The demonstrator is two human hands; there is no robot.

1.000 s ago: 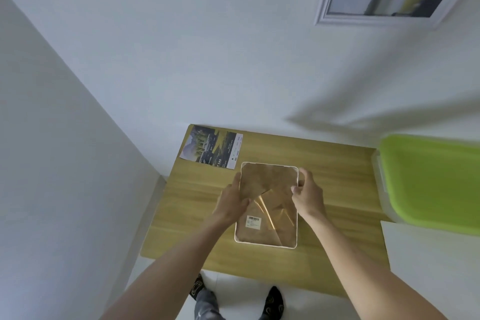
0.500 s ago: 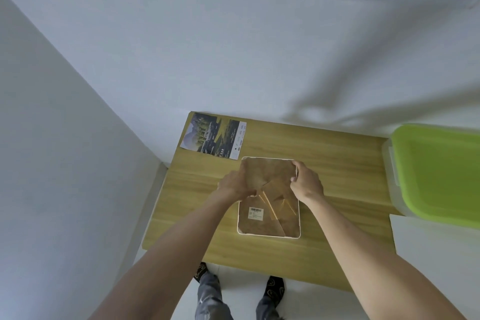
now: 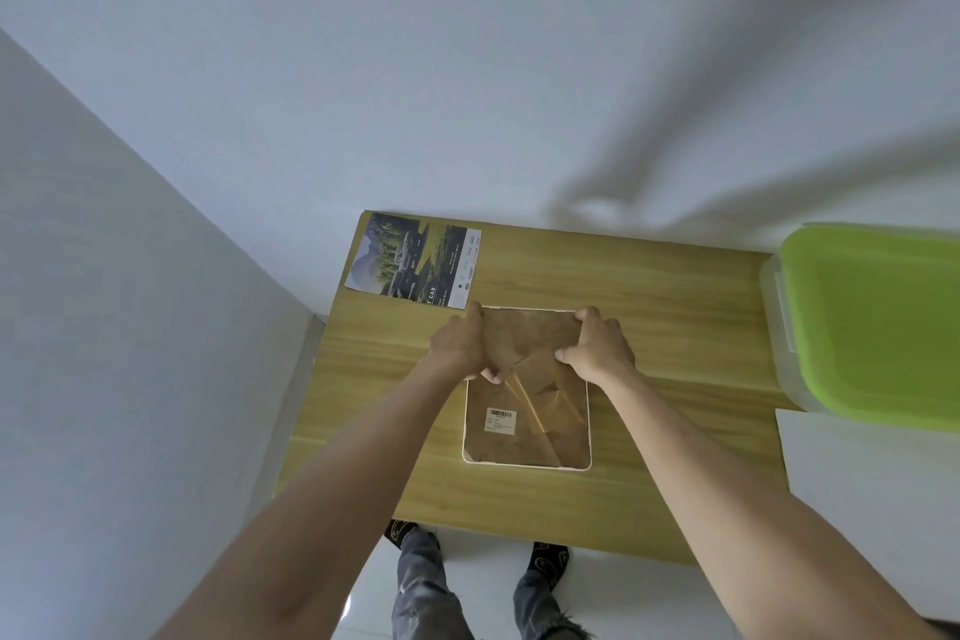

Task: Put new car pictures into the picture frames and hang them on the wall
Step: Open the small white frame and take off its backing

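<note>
While the white-rimmed picture frame [image 3: 527,431] lies face-down, brown backing up, our left hand [image 3: 457,346] and right hand [image 3: 597,348] grip its far end.

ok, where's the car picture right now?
Head view: the car picture lies flat at the table's far-left corner by the wall, just beyond the left hand and face-down frame.

Home room, white walls [image 3: 415,94], wooden table [image 3: 675,307]

Soft, even daylight, cool and a bit flat.

A broad, blurry shadow smears across the white wall [image 3: 467,68] above the wooden table [image 3: 675,307]. The green bin lid [image 3: 878,322] looks oversaturated, and wide-angle bending warps the edges; no harsh glare anywhere.
</note>
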